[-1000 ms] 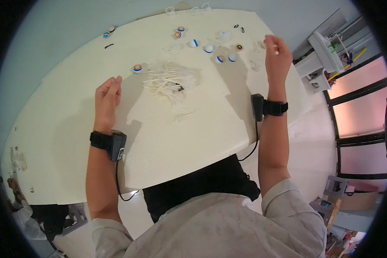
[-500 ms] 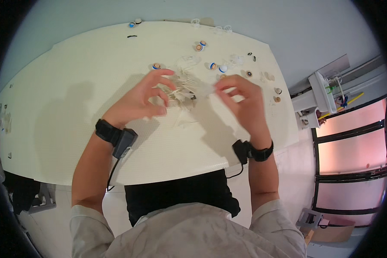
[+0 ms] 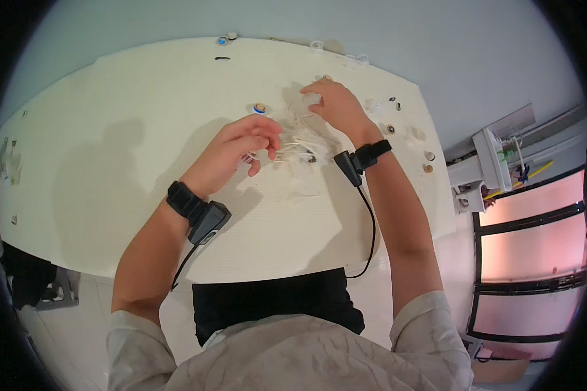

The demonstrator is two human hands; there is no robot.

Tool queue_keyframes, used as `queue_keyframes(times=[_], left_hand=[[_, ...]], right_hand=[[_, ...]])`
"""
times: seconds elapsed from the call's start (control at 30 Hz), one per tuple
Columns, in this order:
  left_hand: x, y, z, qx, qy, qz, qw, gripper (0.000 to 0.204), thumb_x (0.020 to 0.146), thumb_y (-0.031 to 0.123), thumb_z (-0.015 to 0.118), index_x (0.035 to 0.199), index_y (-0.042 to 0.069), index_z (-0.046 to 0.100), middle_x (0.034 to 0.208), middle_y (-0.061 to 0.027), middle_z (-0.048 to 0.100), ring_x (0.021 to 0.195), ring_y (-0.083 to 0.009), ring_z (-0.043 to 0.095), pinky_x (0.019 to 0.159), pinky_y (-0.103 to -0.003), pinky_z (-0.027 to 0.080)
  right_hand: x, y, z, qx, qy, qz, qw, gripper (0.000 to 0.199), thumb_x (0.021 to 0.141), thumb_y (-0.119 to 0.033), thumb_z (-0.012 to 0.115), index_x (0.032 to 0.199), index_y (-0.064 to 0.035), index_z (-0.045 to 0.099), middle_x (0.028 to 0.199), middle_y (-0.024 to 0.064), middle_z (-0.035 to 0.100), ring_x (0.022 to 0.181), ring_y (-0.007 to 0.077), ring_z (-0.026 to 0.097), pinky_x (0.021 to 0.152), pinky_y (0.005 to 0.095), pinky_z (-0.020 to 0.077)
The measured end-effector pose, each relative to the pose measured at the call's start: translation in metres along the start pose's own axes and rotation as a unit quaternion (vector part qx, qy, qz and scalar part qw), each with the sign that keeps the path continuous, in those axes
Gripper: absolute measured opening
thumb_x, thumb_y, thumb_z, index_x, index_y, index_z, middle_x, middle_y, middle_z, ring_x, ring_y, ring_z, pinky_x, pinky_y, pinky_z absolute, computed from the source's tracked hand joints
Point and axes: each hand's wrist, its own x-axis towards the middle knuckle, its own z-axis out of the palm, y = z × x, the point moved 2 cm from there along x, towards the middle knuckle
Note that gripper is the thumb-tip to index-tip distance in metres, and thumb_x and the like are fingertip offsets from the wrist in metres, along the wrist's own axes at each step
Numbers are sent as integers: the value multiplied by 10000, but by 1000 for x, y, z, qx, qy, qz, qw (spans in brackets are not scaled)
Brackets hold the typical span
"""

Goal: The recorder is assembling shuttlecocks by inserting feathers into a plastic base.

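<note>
Centrally, both hands on pile of white sticks [image 3: 300,144] and clear wrap: left hand [image 3: 238,151] pinching sticks, right hand [image 3: 336,107] curled over wrap [image 3: 304,103]. Blue-orange cap [image 3: 259,108] beside, on white surface [image 3: 111,130].

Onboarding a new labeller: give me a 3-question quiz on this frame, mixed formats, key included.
1. True or false: both hands rest flat on bare table, away from the pile of white cords.
2. Multiple choice: the small round blue-centred piece nearest the left hand lies A) just beyond its fingers, B) at the table's near edge, C) on the floor.
3. Fill in: each wrist carries a black ____ with a cable.

Key
1. False: the left hand and right hand are both at the pile of white cords on the white table.
2. A, the round piece.
3. Band: left wrist band, right wrist band.
</note>
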Motion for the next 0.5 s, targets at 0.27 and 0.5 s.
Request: queue_keyframes(times=[0.27, 0.5], left_hand=[[4, 3, 4, -138, 36, -54, 988, 517, 1074, 493, 386, 1293, 58, 560, 1003, -61, 620, 688, -115, 575, 479, -213, 326], [-2, 3, 2, -162, 83, -32, 983, 648, 1065, 599, 293, 1341, 61, 526, 1044, -52, 618, 688, -93, 571, 490, -215, 364]], right_hand=[[-17, -83, -43, 379, 70, 165, 908, 144, 873, -131, 741, 1005, -80, 767, 817, 45, 716, 809, 141, 643, 725, 291, 527], [-42, -144, -1, 330, 68, -18, 941, 116, 867, -105, 743, 978, -83, 769, 1183, 63, 649, 1054, 221, 535, 889, 322, 462]])
